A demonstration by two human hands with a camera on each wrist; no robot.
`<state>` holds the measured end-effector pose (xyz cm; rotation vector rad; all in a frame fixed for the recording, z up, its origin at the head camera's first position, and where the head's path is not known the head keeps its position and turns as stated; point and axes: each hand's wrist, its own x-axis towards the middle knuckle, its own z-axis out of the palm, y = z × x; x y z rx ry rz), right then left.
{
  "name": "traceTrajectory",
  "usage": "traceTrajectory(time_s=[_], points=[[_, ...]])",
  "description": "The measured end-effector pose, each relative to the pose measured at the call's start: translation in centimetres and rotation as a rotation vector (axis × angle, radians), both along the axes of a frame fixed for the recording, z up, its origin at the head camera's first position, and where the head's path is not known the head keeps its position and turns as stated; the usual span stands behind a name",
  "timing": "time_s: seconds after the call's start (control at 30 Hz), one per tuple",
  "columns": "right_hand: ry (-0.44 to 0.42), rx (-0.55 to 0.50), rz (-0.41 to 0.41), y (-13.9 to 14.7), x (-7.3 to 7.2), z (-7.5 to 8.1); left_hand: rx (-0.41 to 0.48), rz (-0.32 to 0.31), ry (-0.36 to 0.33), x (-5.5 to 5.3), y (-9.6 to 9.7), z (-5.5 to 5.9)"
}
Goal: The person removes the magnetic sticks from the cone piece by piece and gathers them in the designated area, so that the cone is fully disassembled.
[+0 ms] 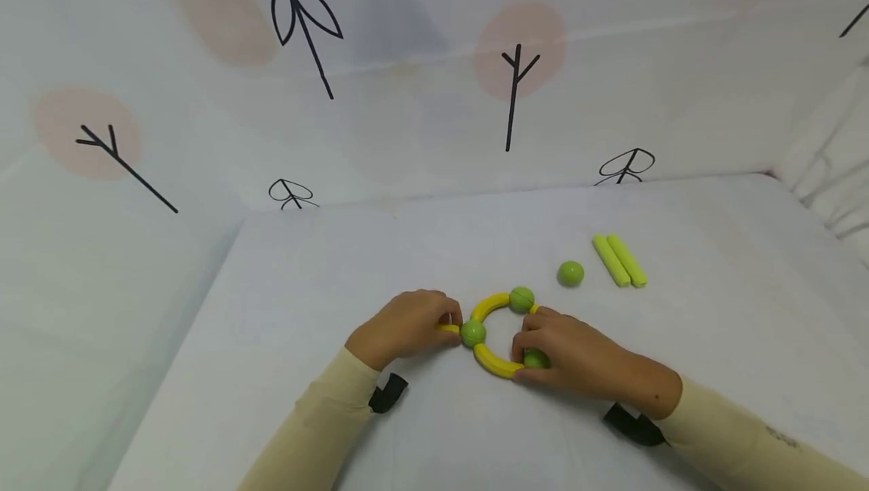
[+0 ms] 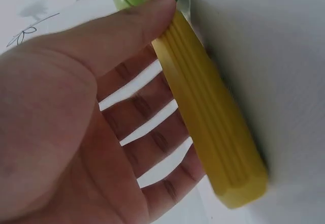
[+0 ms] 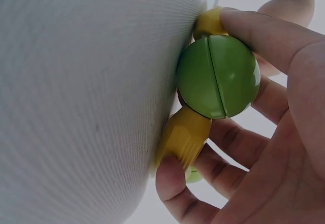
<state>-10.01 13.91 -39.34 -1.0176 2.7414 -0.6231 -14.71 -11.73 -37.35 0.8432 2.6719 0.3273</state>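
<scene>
White cloth-covered tabletop [image 1: 339, 265] under everything, patterned sheet [image 1: 407, 99] hung behind. Near the front edge, a ring [image 1: 490, 361] of curved yellow pieces and green balls, lying flat. Left hand [image 1: 406, 326] at the ring's left, fingers [image 2: 152, 142] and thumb pinching a straight yellow stick [image 2: 208, 117]. Right hand [image 1: 573, 355] curled around a green ball [image 3: 218, 76] and adjoining yellow pieces. Farther right, well apart: two lime sticks [image 1: 619, 259] touching side by side, a loose green ball [image 1: 570, 274].

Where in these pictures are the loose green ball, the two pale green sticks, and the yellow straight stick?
loose green ball [image 1: 570, 274], head view, its top middle.
pale green sticks [image 1: 620, 259], head view, where the pair touch, mid-length.
yellow straight stick [image 2: 208, 117], left wrist view, its ridged side.
</scene>
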Motion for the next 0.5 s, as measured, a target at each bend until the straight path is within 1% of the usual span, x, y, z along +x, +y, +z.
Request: traceTrajectory(time_s=[0.07, 0.13, 0.2, 0.33, 0.43, 0.5], points=[[0.001, -0.003, -0.006, 0.2, 0.1, 0.0, -0.01, 0.029, 0.022, -0.2, 0.1, 0.1], [0.006, -0.009, -0.011, 0.4, 0.3, 0.0, 0.005, 0.056, 0.07, -0.3, 0.3, 0.3], [0.004, -0.012, -0.018, 0.6, 0.4, -0.1, 0.047, 0.077, 0.123, -0.5, 0.5, 0.5], [-0.012, -0.013, 0.0, 0.7, 0.5, -0.4, 0.16, 0.112, 0.214, -0.4, 0.6, 0.8], [-0.009, -0.006, 0.012, 0.6, 0.4, -0.3, 0.219, 0.14, 0.224, -0.7, 0.6, 1.4], [-0.003, 0.0, 0.011, 0.7, 0.4, -0.2, 0.242, 0.137, 0.203, -1.3, 0.8, 1.8]])
